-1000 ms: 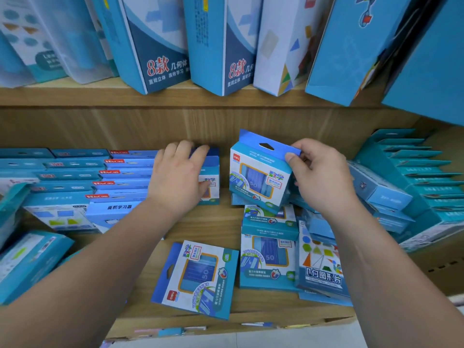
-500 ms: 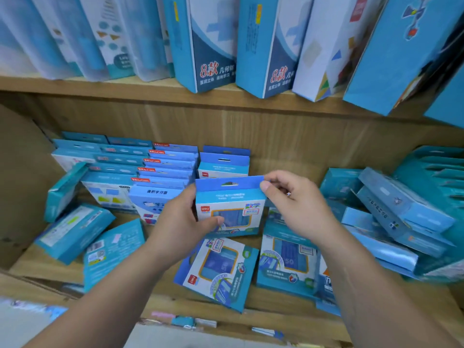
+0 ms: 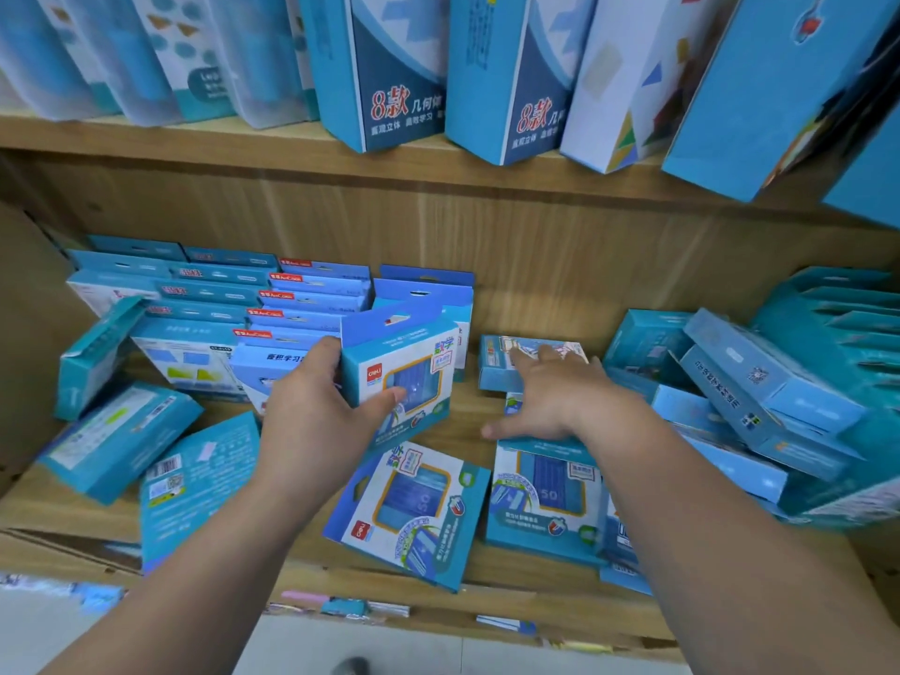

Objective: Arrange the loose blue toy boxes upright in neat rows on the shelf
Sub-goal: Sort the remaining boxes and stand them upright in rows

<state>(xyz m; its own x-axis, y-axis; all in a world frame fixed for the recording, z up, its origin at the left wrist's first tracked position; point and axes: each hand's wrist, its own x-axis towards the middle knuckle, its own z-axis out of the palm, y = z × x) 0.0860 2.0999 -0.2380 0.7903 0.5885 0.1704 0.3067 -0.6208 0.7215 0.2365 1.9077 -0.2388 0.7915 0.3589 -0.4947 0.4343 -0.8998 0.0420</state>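
Blue card box (image 3: 404, 362), window face toward me, is held nearly upright in my left grip (image 3: 311, 421). Thumb across the front and fingers behind pinch it just beside the standing row (image 3: 316, 294), which I judge it should join. My right grip (image 3: 560, 397) lies spread, holding nothing, fingertips on a flat loose box (image 3: 492, 367), likely the next pick. More boxes sprawl over the wooden shelf (image 3: 477, 416); tall cartons (image 3: 389, 65) line the board above.
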